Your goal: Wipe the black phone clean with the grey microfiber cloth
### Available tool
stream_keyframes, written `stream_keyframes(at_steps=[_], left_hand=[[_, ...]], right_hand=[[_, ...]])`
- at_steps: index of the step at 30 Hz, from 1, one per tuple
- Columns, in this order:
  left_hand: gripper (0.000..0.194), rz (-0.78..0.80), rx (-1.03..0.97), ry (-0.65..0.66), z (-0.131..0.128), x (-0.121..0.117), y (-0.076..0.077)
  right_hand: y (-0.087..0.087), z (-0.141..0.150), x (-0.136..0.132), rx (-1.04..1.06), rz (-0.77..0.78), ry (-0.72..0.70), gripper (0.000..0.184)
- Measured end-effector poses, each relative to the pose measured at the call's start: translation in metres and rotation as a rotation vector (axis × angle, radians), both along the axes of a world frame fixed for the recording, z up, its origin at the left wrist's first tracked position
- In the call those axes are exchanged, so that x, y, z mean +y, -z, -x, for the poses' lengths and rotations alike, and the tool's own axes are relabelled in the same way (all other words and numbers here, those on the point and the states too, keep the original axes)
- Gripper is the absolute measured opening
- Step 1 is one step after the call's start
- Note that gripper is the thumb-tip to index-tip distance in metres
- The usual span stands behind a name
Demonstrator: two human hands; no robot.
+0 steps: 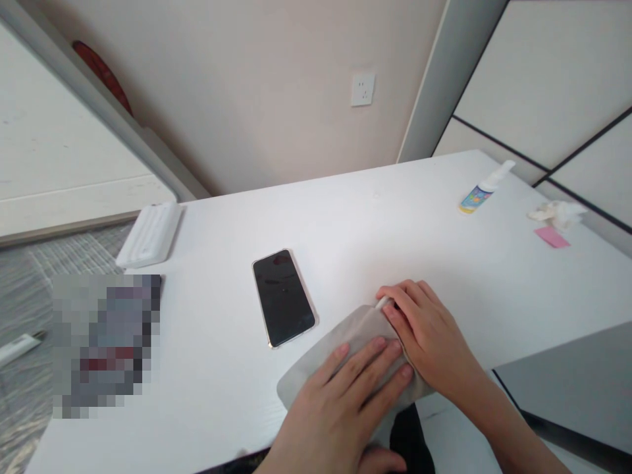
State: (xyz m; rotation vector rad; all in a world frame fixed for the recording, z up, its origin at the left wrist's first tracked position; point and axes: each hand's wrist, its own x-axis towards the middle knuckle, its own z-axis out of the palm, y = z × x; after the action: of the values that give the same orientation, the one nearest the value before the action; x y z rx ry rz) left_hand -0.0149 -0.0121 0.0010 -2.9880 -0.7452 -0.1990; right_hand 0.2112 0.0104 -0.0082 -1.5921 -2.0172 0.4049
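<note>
Much of a grey pouch point(315, 364) hides under the spread left hand point(340, 409), right hand point(437, 336) gripping its edge.

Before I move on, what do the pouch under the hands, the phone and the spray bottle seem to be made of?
Pouch: matte grey fabric or soft faux leather, judging by its dull, pliable surface; I can't tell which.
Phone: probably glass-faced, glossy black with faint reflections.
Spray bottle: likely smooth plastic, from its moulded-looking white top.
</note>
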Motion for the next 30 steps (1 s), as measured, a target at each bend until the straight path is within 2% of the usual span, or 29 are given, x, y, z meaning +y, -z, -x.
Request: stream_keyframes(at_steps=[5,8,10,13,16,19,22,25,27,30], left_hand=[[0.073,-0.071,0.08,-0.021,0.039,-0.012,0.003],[0.077,-0.079,0.073,-0.008,0.045,-0.015,0.009],[0.078,-0.073,0.047,-0.037,0.035,-0.014,0.01],[0.082,-0.061,0.002,-0.095,0.006,-0.005,0.007],[0.081,-0.044,-0.023,-0.124,-0.018,0.006,0.003],[0.067,-0.063,-0.02,-0.131,-0.017,0.01,0.002],[0.062,-0.114,0.027,-0.089,0.007,0.004,0.003],[0.071,-0.144,0.06,-0.035,0.033,-0.004,0.005],[0.076,-0.138,0.07,-0.024,0.04,-0.006,0.006],[0.072,-0.105,0.053,-0.013,0.028,-0.002,0.006]], right_hand=[[0.002,0.002,-0.002,0.008,-0.012,0.036,0.017],[0.003,0.003,-0.001,-0.007,-0.034,0.06,0.016],[0.004,0.003,0.0,-0.028,-0.044,0.062,0.014],[0.007,0.004,0.002,-0.057,-0.051,0.063,0.013],[0.008,-0.002,0.003,-0.075,-0.053,0.06,0.02],[0.003,-0.019,0.001,-0.081,-0.035,-0.039,0.027],[-0.006,-0.04,-0.004,-0.118,0.025,-0.268,0.031],[-0.012,-0.052,-0.006,-0.164,0.083,-0.444,0.061],[-0.012,-0.053,-0.005,-0.167,0.089,-0.491,0.078],[-0.009,-0.051,-0.003,-0.153,0.07,-0.505,0.087]])
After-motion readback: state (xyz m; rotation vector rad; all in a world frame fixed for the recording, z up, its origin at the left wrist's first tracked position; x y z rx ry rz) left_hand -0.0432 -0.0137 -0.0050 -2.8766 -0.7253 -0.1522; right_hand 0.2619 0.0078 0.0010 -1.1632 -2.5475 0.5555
